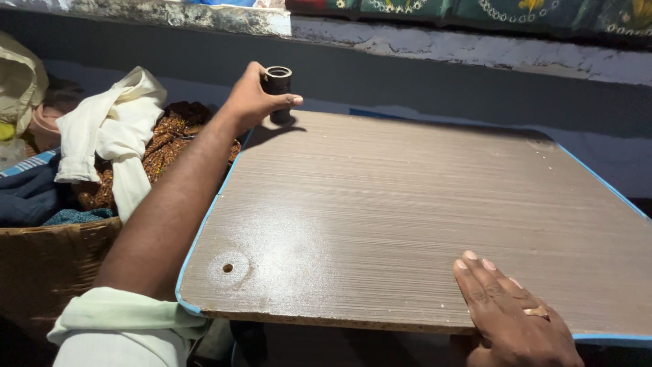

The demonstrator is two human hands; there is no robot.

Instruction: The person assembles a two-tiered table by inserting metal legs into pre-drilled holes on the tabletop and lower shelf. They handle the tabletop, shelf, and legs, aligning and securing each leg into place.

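At the left of the frame, a white cloth [112, 136] lies over brown patterned fabric [163, 153]; a cardboard box [47, 261] sits lower left; embroidered dark cloth [475, 8] spans the upper right.

The right hand [511, 319] runs off the bottom edge, and the left hand [252, 102] hides the black cylinder's [277, 92] side.

A single head-worn view looks down and forward from above the near edge of the tabletop [407, 211], close in. It faces the far edge and the grey wall [421, 78] beyond, taking in nearly the whole board.
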